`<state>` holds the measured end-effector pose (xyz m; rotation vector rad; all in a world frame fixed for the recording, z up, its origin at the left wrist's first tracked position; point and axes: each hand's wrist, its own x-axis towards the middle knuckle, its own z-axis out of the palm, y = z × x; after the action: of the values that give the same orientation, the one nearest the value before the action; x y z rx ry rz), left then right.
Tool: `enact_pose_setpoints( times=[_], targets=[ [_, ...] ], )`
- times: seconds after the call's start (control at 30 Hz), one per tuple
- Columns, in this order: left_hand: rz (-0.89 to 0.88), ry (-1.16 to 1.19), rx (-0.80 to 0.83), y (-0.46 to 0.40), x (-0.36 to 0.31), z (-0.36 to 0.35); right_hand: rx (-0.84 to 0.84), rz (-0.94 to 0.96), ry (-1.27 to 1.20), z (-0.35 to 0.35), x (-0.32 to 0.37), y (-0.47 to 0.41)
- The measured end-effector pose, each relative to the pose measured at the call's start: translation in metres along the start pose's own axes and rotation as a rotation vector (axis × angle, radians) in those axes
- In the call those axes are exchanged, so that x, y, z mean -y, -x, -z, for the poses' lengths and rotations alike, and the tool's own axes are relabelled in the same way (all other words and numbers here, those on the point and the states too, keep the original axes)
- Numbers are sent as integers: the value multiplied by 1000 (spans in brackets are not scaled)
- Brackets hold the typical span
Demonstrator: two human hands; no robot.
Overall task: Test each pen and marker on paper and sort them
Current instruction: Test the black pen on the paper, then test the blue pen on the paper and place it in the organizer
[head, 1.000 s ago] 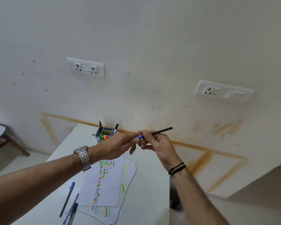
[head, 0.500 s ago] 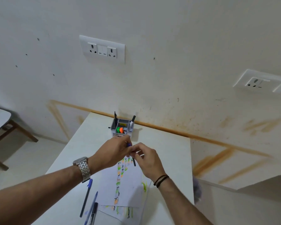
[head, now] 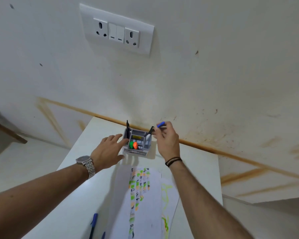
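Observation:
A grey desk organiser (head: 136, 151) stands at the far edge of the white table (head: 72, 204), against the wall. It holds a green marker (head: 131, 144), an orange marker (head: 135, 145) and black pens (head: 127, 125). My right hand (head: 166, 140) grips a pen with a blue cap (head: 160, 124) just above the organiser's right compartment. My left hand (head: 109, 150) reaches with straight fingers to the organiser's left side. Sheets of paper (head: 145, 200) with green, orange and black test strokes lie near me.
Two blue pens (head: 93, 223) lie on the table at the lower left of the paper. A wall socket plate (head: 116, 30) is above. A wooden stool (head: 5, 130) stands at the left. The table's right edge drops off beside my right arm.
My right hand has carried the capped pen from over the paper to the organiser's right side. My left hand has let go of it and moved to the organiser's left side. The view came closer.

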<state>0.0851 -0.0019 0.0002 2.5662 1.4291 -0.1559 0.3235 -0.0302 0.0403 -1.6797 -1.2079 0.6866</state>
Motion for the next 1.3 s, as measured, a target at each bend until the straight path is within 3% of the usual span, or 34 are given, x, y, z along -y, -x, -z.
enact_pose_setpoints(
  times=[0.13, 0.5, 0.7, 0.83, 1.03, 1.13, 1.2, 1.3],
  targets=[
    [30, 51, 77, -23, 15, -21, 39, -9, 91, -28, -6, -37],
    [-2, 201, -68, -41, 37, -49, 218, -72, 348, -74, -50, -63],
    [-21, 204, -97, -46, 39, -49, 212, -76, 422, -80, -47, -68],
    [-30, 235, -92, -38, 36, -47, 131, -133, 331, -67, -44, -68],
    [-37, 201, -289, 5, 29, -59, 58, -111, 249, -30, -30, -36],
    [-21, 142, -387, 37, 20, -62, 187, -175, 268, -20, -35, 2],
    [-24, 94, -402, 55, 16, -67, 378, -240, 306, -17, -39, 38],
    [-25, 86, -185, 82, 11, -75, 741, -254, 420, -28, -42, 104]
  ],
)
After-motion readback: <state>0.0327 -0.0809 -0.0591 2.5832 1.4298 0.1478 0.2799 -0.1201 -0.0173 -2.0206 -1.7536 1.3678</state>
